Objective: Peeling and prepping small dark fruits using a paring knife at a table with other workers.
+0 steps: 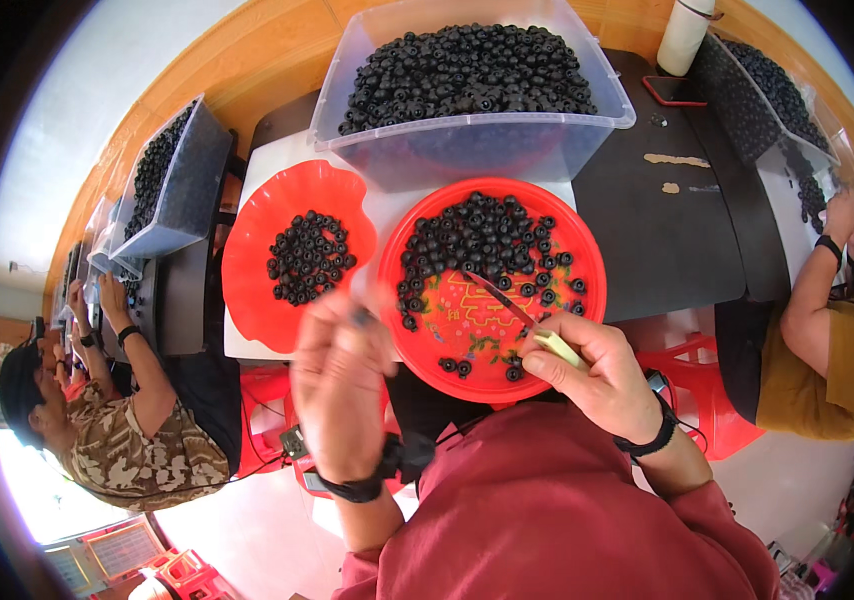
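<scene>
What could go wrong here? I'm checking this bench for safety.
1. The thin pointed pick in the right hand aims toward the left hand, which pinches a small black ring: a slip might jab fingers.
2. The round red plastic plate overhangs the table edge and might tip.

Blurred small dark piece (362,317) pinched in the left hand (339,385)
</scene>
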### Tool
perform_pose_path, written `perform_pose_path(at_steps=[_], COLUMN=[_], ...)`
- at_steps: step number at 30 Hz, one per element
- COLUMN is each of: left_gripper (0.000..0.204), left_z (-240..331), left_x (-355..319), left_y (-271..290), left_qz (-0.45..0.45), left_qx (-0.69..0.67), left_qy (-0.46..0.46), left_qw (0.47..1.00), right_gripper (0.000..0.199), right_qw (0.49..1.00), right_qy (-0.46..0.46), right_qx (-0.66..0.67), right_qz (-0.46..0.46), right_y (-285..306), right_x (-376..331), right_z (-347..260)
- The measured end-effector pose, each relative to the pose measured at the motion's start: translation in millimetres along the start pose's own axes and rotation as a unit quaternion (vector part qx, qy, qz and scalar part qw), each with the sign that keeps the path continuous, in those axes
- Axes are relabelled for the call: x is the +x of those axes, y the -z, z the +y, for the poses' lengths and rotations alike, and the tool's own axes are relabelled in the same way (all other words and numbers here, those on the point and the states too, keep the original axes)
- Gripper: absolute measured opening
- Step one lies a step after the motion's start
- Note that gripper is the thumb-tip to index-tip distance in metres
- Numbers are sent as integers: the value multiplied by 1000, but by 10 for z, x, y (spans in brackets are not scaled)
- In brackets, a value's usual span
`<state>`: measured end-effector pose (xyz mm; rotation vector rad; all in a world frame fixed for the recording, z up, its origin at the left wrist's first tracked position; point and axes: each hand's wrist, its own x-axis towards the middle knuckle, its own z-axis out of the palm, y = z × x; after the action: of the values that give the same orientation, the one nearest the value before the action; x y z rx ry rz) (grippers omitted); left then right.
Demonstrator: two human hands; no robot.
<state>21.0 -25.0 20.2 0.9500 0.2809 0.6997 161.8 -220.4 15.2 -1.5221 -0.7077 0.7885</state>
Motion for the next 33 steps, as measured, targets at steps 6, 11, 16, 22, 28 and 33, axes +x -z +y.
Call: perform_pose_path(at_steps=[6,11,16,22,28,33], left_gripper=[33,25,22,18,13,14], left_z=[-34,-330,-375,-422,-534,-464], left_x=[-23,-204,-226,-163,-197,-235], left_y=[-37,-90,-185,-177,-160,-120], left_qz=[90,-93,-100,-172,-137,-13], left_qx=[540,719,779,768,720,277], left_qy=[-140,-94,-89,-85,-143,142], left_qw=[825,683,613,611,666,950], right_gripper=[16,17,17,17,19,20], right_qw=[1000,1000,1000,999,998,997], right_qy=[6,-6,-4,2,-9,8], right_qx=[-21,-11,-29,-33,-61,-79], right_qz=[7,-1,-5,9,22,24], right_y=[18,10,43,62,73,22], right_x=[-57,-68,-75,-91,-98,-80], right_z=[78,117,143,170,128,185])
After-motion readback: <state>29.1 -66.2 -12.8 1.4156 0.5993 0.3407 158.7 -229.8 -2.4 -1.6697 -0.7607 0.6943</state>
